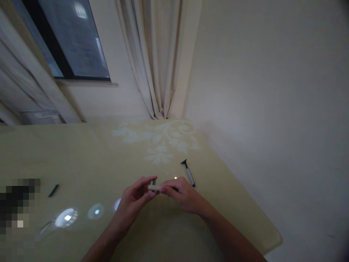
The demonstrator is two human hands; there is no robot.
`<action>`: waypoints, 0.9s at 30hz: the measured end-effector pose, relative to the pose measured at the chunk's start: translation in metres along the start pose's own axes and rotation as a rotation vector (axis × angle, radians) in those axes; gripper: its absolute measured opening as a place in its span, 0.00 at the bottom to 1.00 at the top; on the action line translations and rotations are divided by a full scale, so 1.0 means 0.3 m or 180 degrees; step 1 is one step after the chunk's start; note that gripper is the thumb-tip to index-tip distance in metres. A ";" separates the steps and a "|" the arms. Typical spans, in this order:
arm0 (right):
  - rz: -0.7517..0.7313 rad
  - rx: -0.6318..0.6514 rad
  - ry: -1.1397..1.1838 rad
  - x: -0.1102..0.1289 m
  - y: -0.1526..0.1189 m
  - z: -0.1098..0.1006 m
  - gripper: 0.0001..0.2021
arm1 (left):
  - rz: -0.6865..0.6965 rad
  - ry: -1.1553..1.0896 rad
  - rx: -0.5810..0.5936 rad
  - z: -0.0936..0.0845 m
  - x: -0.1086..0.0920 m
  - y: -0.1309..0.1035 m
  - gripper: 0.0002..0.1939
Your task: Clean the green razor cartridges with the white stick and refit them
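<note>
Over the table, my left hand (133, 198) pinches a small dark green piece (154, 181) between thumb and index finger; it looks like a razor head, but is too small to be sure. My right hand (184, 195) is closed on a slim cream-coloured stick (154, 187), whose left end meets the dark piece. The rest of the stick is hidden by my right fingers. Just beyond my right hand lies a razor (190, 175) with a grey and black handle, its head pointing away. A short dark green piece (53, 190) rests on the table off to the left.
The glossy yellow-green table (231, 211) has a white floral pattern (160, 138) and light reflections. Its right edge runs along a plain wall (272, 91). Cream curtains (158, 54) and a window (73, 40) are at the back. A blurred-out dark patch (16, 200) covers the left edge.
</note>
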State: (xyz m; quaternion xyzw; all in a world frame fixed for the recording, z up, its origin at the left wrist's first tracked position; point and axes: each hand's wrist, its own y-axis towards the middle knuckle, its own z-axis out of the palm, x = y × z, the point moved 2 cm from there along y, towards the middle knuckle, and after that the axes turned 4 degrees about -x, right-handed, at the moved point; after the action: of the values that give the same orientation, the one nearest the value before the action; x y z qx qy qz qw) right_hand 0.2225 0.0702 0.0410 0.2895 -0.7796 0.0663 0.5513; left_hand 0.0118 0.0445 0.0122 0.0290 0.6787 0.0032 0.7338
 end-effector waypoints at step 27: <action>0.0040 -0.0020 -0.0062 0.006 0.000 -0.002 0.24 | -0.0071 -0.0049 -0.0040 -0.005 -0.012 0.001 0.22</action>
State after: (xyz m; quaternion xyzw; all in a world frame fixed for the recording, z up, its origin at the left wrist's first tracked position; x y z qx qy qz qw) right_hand 0.2225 0.0698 0.0430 0.2835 -0.7869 0.0644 0.5443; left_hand 0.0100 0.0445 0.0157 0.0168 0.6733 -0.0010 0.7392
